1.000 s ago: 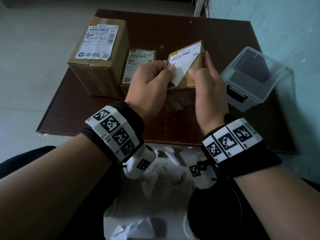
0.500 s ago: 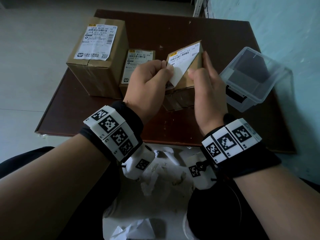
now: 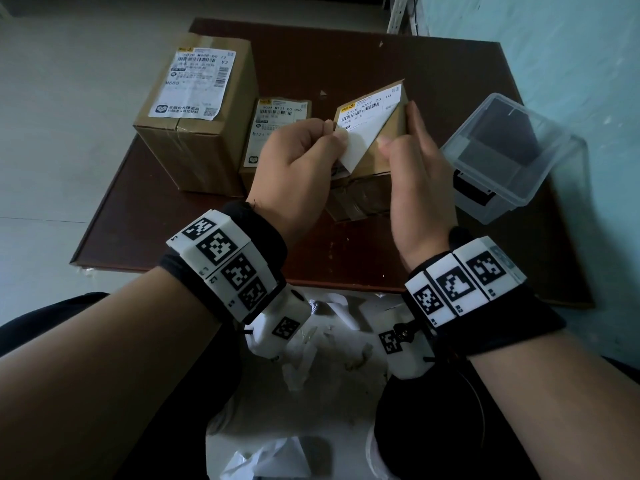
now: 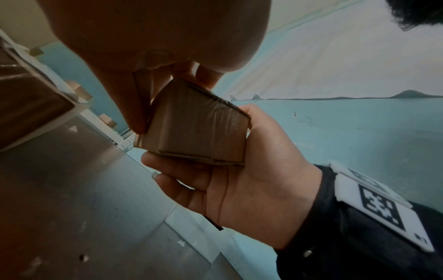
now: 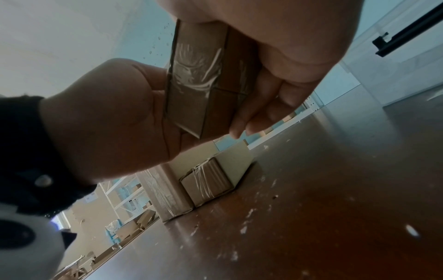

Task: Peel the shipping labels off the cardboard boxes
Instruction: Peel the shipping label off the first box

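Observation:
Above the table I hold a small taped cardboard box [image 3: 360, 188]. Its white shipping label [image 3: 372, 109] is half peeled, with the blank underside folded back toward me. My left hand [image 3: 339, 135] pinches that loose flap between thumb and forefinger. My right hand [image 3: 401, 133] grips the box's right side, thumb on top and fingers along the far edge. The left wrist view shows the box [image 4: 199, 128] cradled from below by the right hand [image 4: 251, 180]. In the right wrist view the box [image 5: 206, 91] sits between both palms; the label is hidden there.
On the brown table [image 3: 346, 53], a large box [image 3: 194, 154] with its label [image 3: 197, 83] stands at the back left. A medium labelled box [image 3: 273, 133] stands beside it. A clear plastic container [image 3: 509, 157] sits at the right. Torn paper scraps [image 3: 311, 358] lie between my knees.
No clear change: both hands keep the same hold, and the peeled flap looks about the same size.

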`<act>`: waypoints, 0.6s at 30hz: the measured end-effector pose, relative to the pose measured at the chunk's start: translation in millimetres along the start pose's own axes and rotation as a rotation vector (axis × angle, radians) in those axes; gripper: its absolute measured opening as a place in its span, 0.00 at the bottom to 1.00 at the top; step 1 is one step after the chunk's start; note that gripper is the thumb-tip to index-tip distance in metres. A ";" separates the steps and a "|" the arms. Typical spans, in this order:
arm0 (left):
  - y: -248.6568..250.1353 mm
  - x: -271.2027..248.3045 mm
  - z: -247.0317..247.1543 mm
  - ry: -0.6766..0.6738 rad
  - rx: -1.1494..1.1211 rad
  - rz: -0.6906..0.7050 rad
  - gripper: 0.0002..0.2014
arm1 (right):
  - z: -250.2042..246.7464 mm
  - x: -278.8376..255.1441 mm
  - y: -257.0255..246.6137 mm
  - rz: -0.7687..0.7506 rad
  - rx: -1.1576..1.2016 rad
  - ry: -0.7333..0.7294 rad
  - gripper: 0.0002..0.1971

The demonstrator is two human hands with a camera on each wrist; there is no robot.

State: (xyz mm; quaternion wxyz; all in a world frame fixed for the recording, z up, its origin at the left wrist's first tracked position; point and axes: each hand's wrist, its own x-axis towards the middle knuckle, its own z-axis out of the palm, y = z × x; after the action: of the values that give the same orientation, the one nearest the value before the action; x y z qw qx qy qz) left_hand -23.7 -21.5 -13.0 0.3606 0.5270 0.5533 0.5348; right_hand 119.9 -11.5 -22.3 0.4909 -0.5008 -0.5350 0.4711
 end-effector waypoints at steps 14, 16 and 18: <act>-1.2 0.2 -0.1 0.003 -0.001 0.003 0.19 | 0.6 2.3 3.1 0.000 -0.002 -0.021 0.38; -1.4 1.0 -0.6 -0.003 0.002 0.004 0.19 | 0.6 2.6 3.4 -0.001 0.000 -0.024 0.38; -1.3 1.8 -1.5 -0.004 0.020 0.012 0.20 | 0.0 2.9 3.2 0.000 0.003 -0.024 0.38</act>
State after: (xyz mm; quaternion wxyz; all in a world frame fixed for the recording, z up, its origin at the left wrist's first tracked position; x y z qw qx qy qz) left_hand -25.7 -20.0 -13.7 0.3534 0.5350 0.5546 0.5304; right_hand 120.0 -8.4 -25.3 0.4852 -0.4945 -0.5401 0.4778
